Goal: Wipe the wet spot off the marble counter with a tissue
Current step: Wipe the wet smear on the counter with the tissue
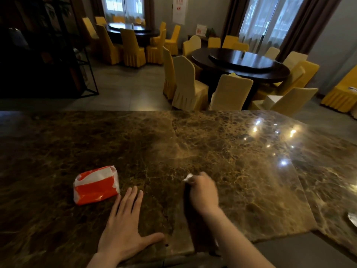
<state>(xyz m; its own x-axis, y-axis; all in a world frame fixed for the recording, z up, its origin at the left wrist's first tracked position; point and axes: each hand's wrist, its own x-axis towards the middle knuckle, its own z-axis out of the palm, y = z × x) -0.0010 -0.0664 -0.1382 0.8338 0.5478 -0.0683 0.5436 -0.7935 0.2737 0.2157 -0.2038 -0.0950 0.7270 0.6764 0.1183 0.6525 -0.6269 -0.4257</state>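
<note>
Right hand [202, 190] fingers closed around tissue [188, 177], left hand [125, 225] fingers spread flat on counter [231, 151]

Two dark round tables [243, 62] ringed by yellow-covered chairs [229, 92]; grey tiled floor [123, 89]; curtained windows [270, 22] far wall.
</note>
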